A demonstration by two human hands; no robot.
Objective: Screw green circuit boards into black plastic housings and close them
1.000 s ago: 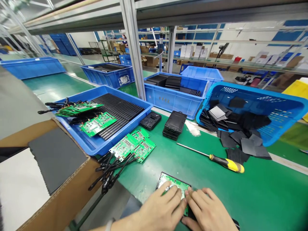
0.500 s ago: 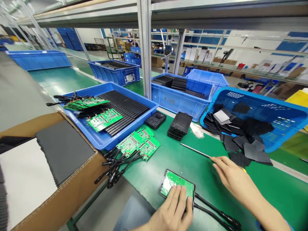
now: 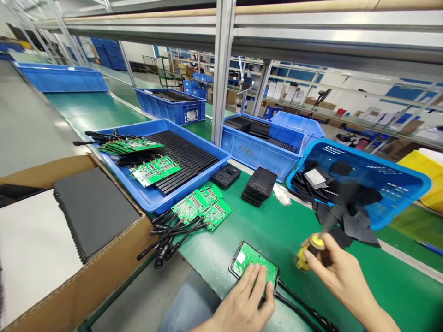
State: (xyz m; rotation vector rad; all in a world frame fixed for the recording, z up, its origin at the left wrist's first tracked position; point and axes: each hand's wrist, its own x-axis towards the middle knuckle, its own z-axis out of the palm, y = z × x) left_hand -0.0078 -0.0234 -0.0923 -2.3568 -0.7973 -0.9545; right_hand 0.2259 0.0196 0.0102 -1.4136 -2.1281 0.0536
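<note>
Right grip holds a screwdriver; left grip touches a circuit board.

Counter looks glossy; circuit board (5 o'clock) shiny; screwdriver handle (4) plastic; carton (8) matt cardboard.

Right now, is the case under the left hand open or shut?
Open. The case has no cover on; its green board shows bare, left hand resting on it.

Screwdriver shaft just a blur.
</note>
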